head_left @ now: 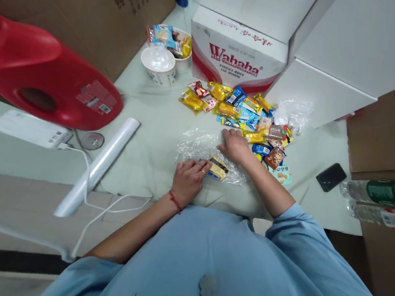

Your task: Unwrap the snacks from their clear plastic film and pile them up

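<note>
A sheet or bag of thin clear plastic [194, 145] lies crinkled on the table in front of me. On it rests a small yellow snack packet [219, 168] with a dark stripe and a blue edge. My left hand [189, 177], with a red string on its wrist, is closed over the packet's left end; its thumb is hidden. Above the packet, my right hand [235, 146] lies palm down at the plastic's upper right edge, thumb apart from the fingers. Just past it spreads a pile of wrapped snacks [227, 110] in yellow, blue, red and brown.
Two paper tubs [158, 74] with snacks and plastic stand by a Wahaha carton [237, 53]. Crumpled clear plastic [294, 115] lies right of it. Leftward are a red jug [93, 99], a plastic roll [100, 163] and a white power bank [32, 128]. A phone [331, 177] and bottles [383, 192] lie right.
</note>
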`<state>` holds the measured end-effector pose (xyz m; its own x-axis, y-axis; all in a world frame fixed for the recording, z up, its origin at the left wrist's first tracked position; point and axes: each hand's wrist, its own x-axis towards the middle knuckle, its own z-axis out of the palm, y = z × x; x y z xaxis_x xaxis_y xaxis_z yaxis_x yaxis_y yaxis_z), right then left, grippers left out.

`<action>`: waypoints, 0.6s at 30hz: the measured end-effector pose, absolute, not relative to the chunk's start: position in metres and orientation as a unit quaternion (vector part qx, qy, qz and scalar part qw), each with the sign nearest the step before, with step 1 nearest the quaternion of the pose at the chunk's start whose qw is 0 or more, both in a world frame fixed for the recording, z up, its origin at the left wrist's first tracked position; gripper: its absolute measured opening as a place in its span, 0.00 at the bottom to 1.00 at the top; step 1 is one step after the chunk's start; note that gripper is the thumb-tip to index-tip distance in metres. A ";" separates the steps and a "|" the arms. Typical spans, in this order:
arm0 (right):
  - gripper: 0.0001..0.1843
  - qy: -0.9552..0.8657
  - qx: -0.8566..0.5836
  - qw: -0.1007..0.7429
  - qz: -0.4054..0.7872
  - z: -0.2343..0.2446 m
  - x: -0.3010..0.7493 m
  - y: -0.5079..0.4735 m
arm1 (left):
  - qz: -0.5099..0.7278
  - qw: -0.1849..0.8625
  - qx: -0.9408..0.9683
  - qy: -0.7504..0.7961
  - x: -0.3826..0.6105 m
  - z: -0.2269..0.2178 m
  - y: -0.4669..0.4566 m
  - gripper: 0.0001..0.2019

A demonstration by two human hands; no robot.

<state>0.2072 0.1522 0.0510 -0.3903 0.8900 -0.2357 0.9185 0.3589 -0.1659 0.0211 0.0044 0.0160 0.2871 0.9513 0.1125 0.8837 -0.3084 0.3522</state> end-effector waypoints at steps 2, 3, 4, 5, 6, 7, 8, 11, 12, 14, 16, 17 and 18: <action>0.25 0.809 0.557 0.085 -0.166 0.046 0.201 0.162 | 0.155 0.101 0.790 0.585 0.022 0.017 0.003 0.23; 0.20 0.807 0.552 0.088 -0.191 0.045 0.200 0.164 | 0.157 0.094 0.786 0.590 0.022 0.018 0.002 0.23; 0.16 0.809 0.542 0.081 -0.214 0.046 0.200 0.166 | 0.159 0.087 0.783 0.595 0.023 0.018 0.001 0.23; 0.14 0.817 0.526 0.065 -0.227 0.048 0.202 0.166 | 0.160 0.081 0.779 0.601 0.024 0.018 0.001 0.22; 0.12 0.830 0.507 0.042 -0.228 0.052 0.204 0.163 | 0.163 0.077 0.776 0.604 0.025 0.018 0.000 0.22; 0.12 0.846 0.486 0.014 -0.218 0.056 0.207 0.159 | 0.165 0.073 0.775 0.606 0.025 0.018 0.000 0.21; 0.11 0.861 0.465 -0.010 -0.204 0.061 0.211 0.151 | 0.169 0.070 0.774 0.607 0.026 0.018 0.000 0.21; 0.11 0.888 0.424 -0.011 -0.177 0.075 0.217 0.116 | 0.178 0.063 0.774 0.604 0.029 0.017 0.000 0.19; 0.12 0.892 0.416 0.012 -0.174 0.076 0.218 0.101 | 0.179 0.062 0.774 0.604 0.029 0.017 -0.001 0.19; 0.14 0.901 0.395 0.054 -0.171 0.073 0.218 0.073 | 0.177 0.065 0.771 0.609 0.030 0.015 -0.002 0.17; 0.19 0.908 0.374 0.059 -0.176 0.061 0.218 0.050 | 0.176 0.081 0.764 0.615 0.029 0.012 -0.003 0.16; 0.22 0.910 0.368 0.049 -0.181 0.054 0.218 0.042 | 0.181 0.098 0.760 0.616 0.026 0.009 -0.003 0.15; 0.25 0.911 0.366 0.038 -0.186 0.046 0.218 0.037 | 0.194 0.124 0.757 0.612 0.023 0.005 -0.003 0.15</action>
<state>0.2177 0.0365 0.0464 -0.7295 0.6525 -0.2053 0.6807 0.6633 -0.3110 0.0229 -0.0028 0.0053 0.1761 0.9740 0.1423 0.8774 -0.2208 0.4260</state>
